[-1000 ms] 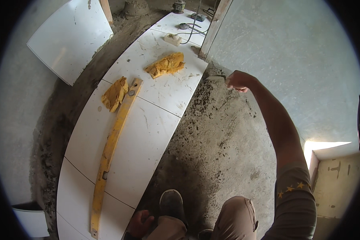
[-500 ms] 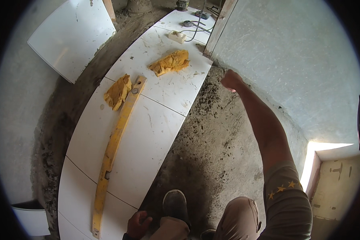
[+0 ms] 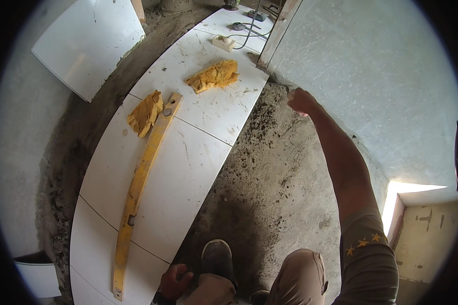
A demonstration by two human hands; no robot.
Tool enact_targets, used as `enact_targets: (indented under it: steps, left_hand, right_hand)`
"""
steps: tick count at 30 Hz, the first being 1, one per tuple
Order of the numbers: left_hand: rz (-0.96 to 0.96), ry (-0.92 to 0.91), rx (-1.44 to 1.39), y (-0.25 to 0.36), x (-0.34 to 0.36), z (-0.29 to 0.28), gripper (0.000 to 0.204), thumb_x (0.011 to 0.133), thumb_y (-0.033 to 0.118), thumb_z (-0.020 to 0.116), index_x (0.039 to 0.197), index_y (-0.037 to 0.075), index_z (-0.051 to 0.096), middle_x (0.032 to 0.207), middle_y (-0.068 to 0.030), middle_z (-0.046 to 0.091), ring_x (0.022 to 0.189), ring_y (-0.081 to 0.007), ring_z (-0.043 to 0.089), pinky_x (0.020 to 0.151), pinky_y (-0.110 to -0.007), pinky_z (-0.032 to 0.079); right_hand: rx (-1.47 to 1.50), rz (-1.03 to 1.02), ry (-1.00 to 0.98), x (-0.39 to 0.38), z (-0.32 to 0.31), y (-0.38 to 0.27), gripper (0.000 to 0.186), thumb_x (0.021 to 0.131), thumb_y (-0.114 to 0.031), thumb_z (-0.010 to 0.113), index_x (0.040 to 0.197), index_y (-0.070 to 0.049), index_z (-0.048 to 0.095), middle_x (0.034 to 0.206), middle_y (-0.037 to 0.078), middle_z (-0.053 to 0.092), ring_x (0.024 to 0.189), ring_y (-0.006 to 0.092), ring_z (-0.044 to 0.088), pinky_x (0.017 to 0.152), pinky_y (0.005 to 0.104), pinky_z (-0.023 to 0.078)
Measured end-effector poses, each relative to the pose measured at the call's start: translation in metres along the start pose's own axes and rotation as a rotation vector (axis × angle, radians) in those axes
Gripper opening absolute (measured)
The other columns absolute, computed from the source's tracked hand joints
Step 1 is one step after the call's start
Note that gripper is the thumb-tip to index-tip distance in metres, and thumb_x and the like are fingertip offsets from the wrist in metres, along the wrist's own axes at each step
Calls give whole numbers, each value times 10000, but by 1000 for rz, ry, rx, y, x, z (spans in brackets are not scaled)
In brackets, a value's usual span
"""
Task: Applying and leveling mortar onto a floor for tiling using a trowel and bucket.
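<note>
My right hand (image 3: 301,101) is closed low over the rough bare floor (image 3: 275,168), near the wall foot and just right of the white tiles' edge. A thin thing may stick out of the fist, but it is too small to make out. My left hand (image 3: 175,280) hangs beside my left knee at the near edge of the tiles (image 3: 188,157), loosely curled with the thumb apart and nothing seen in it. On the tiles lies a long yellow spirit level (image 3: 141,188). Two crumpled yellow pieces, one (image 3: 146,114) beside the level's far end and another (image 3: 213,75) beyond it, look like sponge or foam.
A white socket block (image 3: 223,43), cables and a dark tool (image 3: 237,26) lie on the far tiles. A loose white tile (image 3: 89,46) leans at the left wall. Dirt fills the strip along that wall. My shoe (image 3: 218,262) stands on the bare floor.
My right hand has shifted slightly right and stays closed near the wall. The whole view has moved a little; the level and the yellow pieces lie as before.
</note>
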State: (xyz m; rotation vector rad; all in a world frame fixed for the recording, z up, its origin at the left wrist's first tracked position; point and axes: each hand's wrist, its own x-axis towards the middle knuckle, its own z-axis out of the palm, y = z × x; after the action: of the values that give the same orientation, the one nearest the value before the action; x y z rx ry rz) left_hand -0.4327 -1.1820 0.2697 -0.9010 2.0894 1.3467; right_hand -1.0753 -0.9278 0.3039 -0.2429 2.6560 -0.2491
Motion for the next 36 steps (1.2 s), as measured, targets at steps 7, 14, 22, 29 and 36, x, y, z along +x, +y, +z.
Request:
enact_targets:
  steps: [7, 14, 22, 29, 36]
  left_hand:
    - [44, -13, -31, 9, -2, 9, 524, 823, 366, 718, 1161, -13, 586, 1111, -185, 661, 1066, -287, 638, 921, -389, 501]
    - [-2, 20, 5, 12, -5, 5, 541, 812, 373, 727, 1164, -15, 593, 1117, -176, 663, 1061, -284, 642, 913, -395, 505]
    - [109, -18, -82, 47, 6, 32, 515, 806, 348, 732, 1152, -9, 599, 1089, -173, 673, 1038, -276, 653, 885, -374, 513]
    - [279, 12, -150, 57, 29, 41, 452, 817, 309, 719, 1121, -5, 602, 1052, -173, 677, 990, -267, 664, 844, -362, 513]
    - [225, 118, -92, 40, 7, 28, 460, 818, 318, 723, 1120, -7, 600, 1048, -174, 679, 980, -268, 669, 839, -368, 524]
  right_hand:
    - [233, -41, 155, -15, -13, 5, 182, 863, -158, 564, 961, -12, 614, 606, 98, 569, 456, 190, 543, 429, 355, 450]
    - [-22, -112, 27, -36, 7, -18, 188, 806, -59, 533, 911, 86, 589, 637, 172, 613, 510, 237, 612, 467, 364, 502]
    - [-252, -290, -208, -195, 68, -58, 368, 810, -49, 525, 1157, 66, 492, 877, 240, 662, 871, 353, 679, 754, 437, 560]
    - [-184, -316, -292, -292, 103, -70, 537, 837, -127, 558, 1339, -14, 408, 994, 274, 622, 895, 396, 651, 803, 490, 526]
    - [-184, -522, 193, -217, 63, 0, 382, 924, -166, 474, 1270, -4, 471, 1325, 226, 511, 982, 379, 645, 910, 452, 528]
